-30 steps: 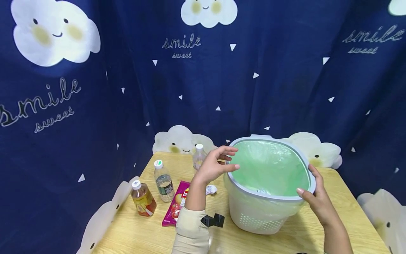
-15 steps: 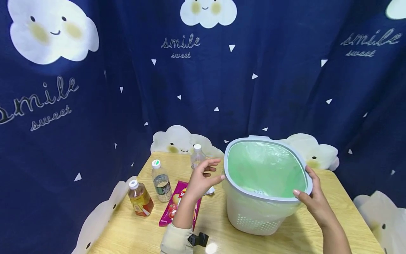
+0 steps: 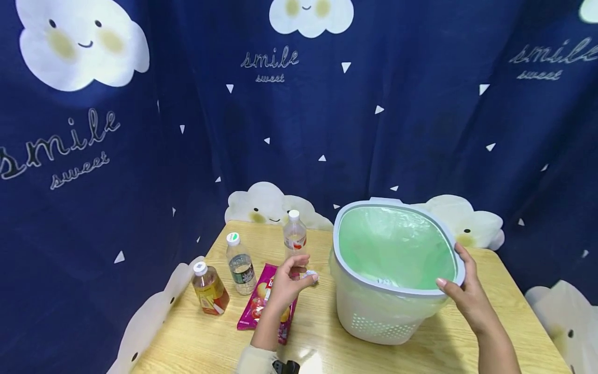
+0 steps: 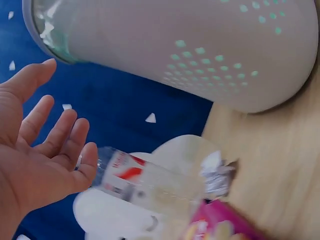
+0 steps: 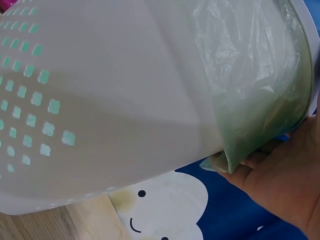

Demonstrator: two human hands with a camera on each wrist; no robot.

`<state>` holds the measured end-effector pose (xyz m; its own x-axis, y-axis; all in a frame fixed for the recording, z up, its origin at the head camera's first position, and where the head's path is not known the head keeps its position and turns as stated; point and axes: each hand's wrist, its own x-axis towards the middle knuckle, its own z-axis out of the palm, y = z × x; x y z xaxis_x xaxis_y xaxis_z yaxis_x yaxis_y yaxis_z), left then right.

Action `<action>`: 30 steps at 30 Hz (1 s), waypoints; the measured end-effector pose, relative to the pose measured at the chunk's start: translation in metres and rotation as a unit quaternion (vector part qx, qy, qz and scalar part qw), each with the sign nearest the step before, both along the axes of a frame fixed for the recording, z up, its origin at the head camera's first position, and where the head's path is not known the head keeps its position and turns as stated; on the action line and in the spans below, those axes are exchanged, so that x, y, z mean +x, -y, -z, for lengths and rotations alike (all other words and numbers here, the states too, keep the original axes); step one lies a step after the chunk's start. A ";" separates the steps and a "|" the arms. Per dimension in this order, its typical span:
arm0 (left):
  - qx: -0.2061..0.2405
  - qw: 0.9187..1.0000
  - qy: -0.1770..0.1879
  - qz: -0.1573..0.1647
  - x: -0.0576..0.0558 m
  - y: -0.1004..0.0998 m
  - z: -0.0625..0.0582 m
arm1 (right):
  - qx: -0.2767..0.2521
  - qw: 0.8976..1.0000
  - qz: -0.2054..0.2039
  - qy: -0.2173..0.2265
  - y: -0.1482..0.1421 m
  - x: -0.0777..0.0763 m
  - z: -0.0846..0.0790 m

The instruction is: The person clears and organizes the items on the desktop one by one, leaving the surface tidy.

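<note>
A pale trash can [image 3: 374,322] with a grey rim stands on the table, lined with a thin green plastic bag [image 3: 397,244]. My right hand [image 3: 472,296] holds its right edge, thumb over the rim and fingers outside; in the right wrist view those fingers are partly behind the bag's overhang [image 5: 255,90]. My left hand [image 3: 284,288] is in the air with relaxed, spread fingers and nothing in them. Near it are a crumpled paper ball [image 3: 310,277], a magenta chip bag [image 3: 254,309] and a clear bottle [image 3: 295,236] with a red-and-white label.
Left of the chip bag stand a clear water bottle [image 3: 242,270] with a green label and a bottle of reddish-brown drink [image 3: 211,291]. A wooden table [image 3: 187,348] carries everything. Behind it hangs a dark blue curtain [image 3: 299,114] with cloud prints.
My left hand has moved away from the trash can's rim, leftward and down toward the paper ball and chip bag. The right hand keeps its hold on the rim.
</note>
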<state>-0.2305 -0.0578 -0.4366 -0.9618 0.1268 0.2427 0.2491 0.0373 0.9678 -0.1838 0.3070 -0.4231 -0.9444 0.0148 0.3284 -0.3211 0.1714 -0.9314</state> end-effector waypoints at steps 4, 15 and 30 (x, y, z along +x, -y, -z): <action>0.054 0.998 0.030 -0.010 -0.001 -0.004 0.018 | -0.005 1.000 0.000 -0.005 0.001 -0.001 0.001; 0.087 0.992 0.045 -0.076 -0.019 -0.007 0.062 | -0.009 1.000 -0.002 -0.008 0.002 0.001 0.001; 0.052 0.991 0.074 -0.097 -0.045 -0.012 0.102 | -0.016 1.000 -0.011 -0.013 -0.002 -0.001 0.002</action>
